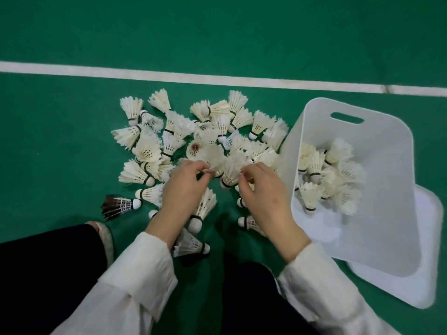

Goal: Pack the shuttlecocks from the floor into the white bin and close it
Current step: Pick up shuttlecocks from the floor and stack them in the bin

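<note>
Your left hand (185,183) and right hand (262,187) sat close together over the near edge of the shuttlecock pile (193,143) on the green floor (60,141), each pinching white feathers (how many shuttlecocks each held, I cannot tell). The pile lay with corks pointing every way. The white bin (387,213) stood open just right of it, partly filled, its lid (433,238) flat beneath. One dark-feathered shuttlecock (118,206) lay left, cork pointing right.

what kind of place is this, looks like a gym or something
Most likely an indoor badminton court. The floor is green sports matting with a white court line painted across it, and a pile of feather shuttlecocks lies on it beside a white bin already partly filled with more.
</note>
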Tool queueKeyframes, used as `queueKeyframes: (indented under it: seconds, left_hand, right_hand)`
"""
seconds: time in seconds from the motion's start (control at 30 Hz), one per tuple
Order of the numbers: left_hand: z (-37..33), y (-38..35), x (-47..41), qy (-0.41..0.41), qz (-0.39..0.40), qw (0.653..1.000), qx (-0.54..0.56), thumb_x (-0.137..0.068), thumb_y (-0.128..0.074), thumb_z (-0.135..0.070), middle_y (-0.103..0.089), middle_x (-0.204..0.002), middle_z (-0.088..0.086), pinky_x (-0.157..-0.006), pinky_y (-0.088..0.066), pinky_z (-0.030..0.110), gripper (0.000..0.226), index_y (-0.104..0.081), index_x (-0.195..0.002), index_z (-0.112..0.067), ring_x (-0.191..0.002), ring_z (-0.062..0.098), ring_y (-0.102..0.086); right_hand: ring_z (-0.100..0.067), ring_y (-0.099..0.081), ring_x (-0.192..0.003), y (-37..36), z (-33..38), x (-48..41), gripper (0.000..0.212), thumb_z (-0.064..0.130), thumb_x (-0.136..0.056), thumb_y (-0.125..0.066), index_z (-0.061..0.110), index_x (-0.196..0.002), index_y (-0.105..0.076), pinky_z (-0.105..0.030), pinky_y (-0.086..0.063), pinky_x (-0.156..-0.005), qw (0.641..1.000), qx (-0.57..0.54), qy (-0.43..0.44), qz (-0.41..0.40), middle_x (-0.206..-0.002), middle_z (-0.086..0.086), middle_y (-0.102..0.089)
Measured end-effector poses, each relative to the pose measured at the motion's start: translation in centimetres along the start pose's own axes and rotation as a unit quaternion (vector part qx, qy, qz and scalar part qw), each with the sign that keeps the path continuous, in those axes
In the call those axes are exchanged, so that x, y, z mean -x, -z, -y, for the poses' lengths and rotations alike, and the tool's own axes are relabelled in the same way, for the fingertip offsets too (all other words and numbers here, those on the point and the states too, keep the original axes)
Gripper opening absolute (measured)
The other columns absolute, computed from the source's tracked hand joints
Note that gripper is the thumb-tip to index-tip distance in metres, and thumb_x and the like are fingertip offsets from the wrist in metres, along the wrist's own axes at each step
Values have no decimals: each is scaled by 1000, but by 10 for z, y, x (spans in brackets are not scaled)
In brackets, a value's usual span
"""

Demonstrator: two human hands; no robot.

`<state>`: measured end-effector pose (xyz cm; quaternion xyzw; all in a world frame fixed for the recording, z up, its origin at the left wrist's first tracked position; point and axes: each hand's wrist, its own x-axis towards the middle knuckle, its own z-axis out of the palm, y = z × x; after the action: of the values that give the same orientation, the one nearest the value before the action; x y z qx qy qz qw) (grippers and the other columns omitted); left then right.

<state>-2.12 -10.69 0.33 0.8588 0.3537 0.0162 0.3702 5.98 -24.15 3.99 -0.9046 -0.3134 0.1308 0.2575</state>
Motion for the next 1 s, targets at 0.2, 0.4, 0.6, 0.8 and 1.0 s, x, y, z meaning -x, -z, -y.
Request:
queueKeyframes:
  seconds: [0.2, 0.4, 0.6, 0.8, 1.0]
  left_hand:
    - [-80, 25, 8, -74, 4, 997, 34, -89, -54, -42, -59, -116, -4, -81, -41, 30, 28, -64, -107, -22, -101, 12, -53]
    - [-139, 5, 27, -149, 64, 986, 36, -88, -55, -41, -61, -114, -7, -82, -44, 31, 23, -66, -102, -26, -102, 12, -55]
    - [-144, -39, 43, -178, 133, 975, -17, -89, -51, -45, -61, -109, -10, -72, -41, 27, 25, -65, -100, -29, -95, 9, -55]
    - [-134, -62, 41, -161, 159, 973, -41, -88, -50, -48, -61, -108, -8, -78, -48, 33, 27, -64, -101, -29, -96, 12, -56]
    - [-133, -62, 41, -166, 155, 973, -35, -88, -51, -46, -61, -108, -8, -81, -47, 34, 24, -64, -100, -29, -95, 12, -56]
  right_hand:
    - [-15, -49, -83, 77, -16, 11, 19, 17, -91, -50, 8, -98, -65, -20, -28, -68, 995, -1, -45, -91, -88, 0, -56]
    - [-29, -55, -88, 136, -92, 41, 20, 15, -90, -50, 7, -98, -66, -26, -30, -67, 974, 81, -172, -123, -92, -8, -59]
    - [-32, -57, -81, 124, -156, 58, 19, 7, -86, -52, 1, -83, -69, -27, -34, -65, 958, 134, -252, 20, -87, -16, -68]
    - [-36, -62, -94, 82, -189, 38, 20, -1, -85, -50, -6, -94, -66, -35, -46, -79, 944, 135, -286, 91, -100, -20, -67]
    - [-30, -52, -119, 68, -197, 44, 35, -5, -89, -40, 3, -119, -57, -32, -38, -99, 937, 131, -284, 157, -128, -16, -56]
